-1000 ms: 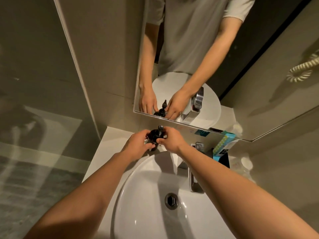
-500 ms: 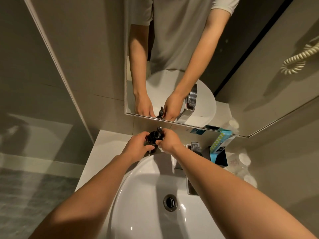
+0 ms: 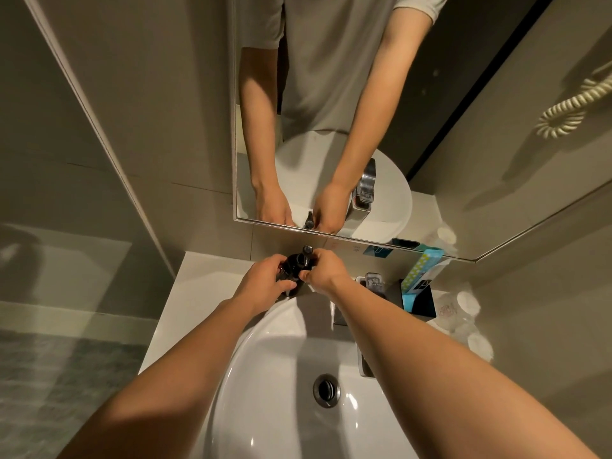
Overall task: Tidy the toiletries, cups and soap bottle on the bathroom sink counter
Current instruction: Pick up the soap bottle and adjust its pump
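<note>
Head cam's got both hands wrapped on the dark soap bottle [image 3: 293, 268] behind the white sink [image 3: 265, 376], left hand [image 3: 265, 279] gripping its body, right hand [image 3: 326, 271] pinching by the pump.

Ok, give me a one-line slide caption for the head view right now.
Both hands, left hand and right hand, grip the dark pump soap bottle behind the white sink basin, below the mirror.

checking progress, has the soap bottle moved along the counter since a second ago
No. The soap bottle sits between both hands behind the basin rim, under the mirror edge, as before.
</note>
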